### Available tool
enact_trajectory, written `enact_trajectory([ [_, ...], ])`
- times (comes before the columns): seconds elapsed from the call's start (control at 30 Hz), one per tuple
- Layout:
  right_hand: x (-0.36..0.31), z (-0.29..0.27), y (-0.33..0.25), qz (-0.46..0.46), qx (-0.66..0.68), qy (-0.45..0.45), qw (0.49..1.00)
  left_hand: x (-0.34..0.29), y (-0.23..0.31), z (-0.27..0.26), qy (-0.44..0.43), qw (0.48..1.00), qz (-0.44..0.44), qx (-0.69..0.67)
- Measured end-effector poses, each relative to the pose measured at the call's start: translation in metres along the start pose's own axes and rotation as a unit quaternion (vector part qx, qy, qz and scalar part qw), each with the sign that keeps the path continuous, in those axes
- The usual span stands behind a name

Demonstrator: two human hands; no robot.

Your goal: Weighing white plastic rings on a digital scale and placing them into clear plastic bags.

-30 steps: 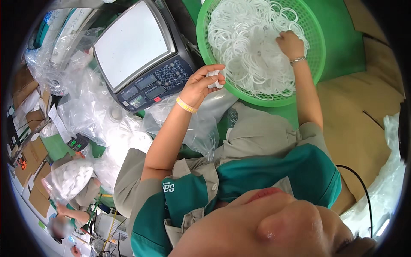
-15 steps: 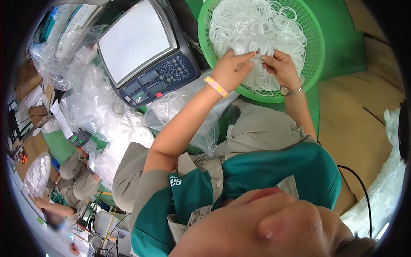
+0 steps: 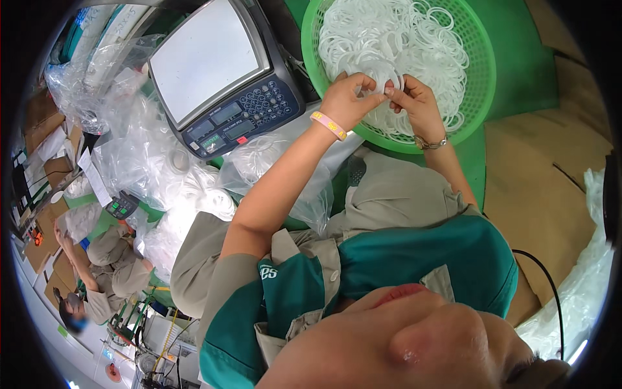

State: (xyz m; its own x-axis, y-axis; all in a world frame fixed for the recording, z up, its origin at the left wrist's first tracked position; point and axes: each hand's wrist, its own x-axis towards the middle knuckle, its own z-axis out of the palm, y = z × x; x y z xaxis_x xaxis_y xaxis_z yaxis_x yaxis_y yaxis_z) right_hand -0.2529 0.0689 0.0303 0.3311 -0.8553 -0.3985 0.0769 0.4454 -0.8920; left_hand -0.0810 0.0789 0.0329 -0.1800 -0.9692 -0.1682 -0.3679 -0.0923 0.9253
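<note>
A green plastic basket [image 3: 483, 97] holds a heap of thin white plastic rings [image 3: 421, 39]. Over its near side both hands meet at a small stack of white rings [image 3: 378, 67]. My left hand [image 3: 348, 100], with a pink and yellow band on its wrist, has its fingers curled round the left side of the stack. My right hand [image 3: 418, 104], below which a metal wristwatch [image 3: 431, 142] shows, pinches the stack's right edge between thumb and fingers. The two thumbs nearly touch. How many rings are gripped I cannot tell.
Left of the basket stands a dark blue counting scale [image 3: 259, 107] with a white pan. Clear plastic bags of white rings [image 3: 194, 188] lie beside and below it. Flattened cardboard [image 3: 538, 194] covers the right side. A co-worker [image 3: 107, 272] sits at the far left.
My hands have drawn closer together at the ring stack, and my right hand has shifted slightly left. The co-worker has raised an arm with a plastic bag.
</note>
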Motion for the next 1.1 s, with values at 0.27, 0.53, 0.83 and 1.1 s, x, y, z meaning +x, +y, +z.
enact_trajectory([
  [0.27,0.004,-0.001,-0.002,-0.023,-0.016,0.056,0.998,-0.001,-0.014,0.000,0.015,0.945,-0.138,-0.297],
  [0.53,0.013,-0.048,-0.007,-0.041,-0.138,0.179,0.973,-0.001,-0.007,-0.019,0.012,0.931,-0.231,-0.283],
  [0.83,0.010,-0.013,-0.016,0.040,-0.126,-0.089,0.987,-0.011,-0.014,-0.019,-0.062,0.948,-0.157,-0.270],
  [1.1,0.009,-0.008,-0.010,0.087,0.032,-0.017,0.996,-0.011,-0.014,-0.018,-0.037,0.936,-0.109,-0.334],
])
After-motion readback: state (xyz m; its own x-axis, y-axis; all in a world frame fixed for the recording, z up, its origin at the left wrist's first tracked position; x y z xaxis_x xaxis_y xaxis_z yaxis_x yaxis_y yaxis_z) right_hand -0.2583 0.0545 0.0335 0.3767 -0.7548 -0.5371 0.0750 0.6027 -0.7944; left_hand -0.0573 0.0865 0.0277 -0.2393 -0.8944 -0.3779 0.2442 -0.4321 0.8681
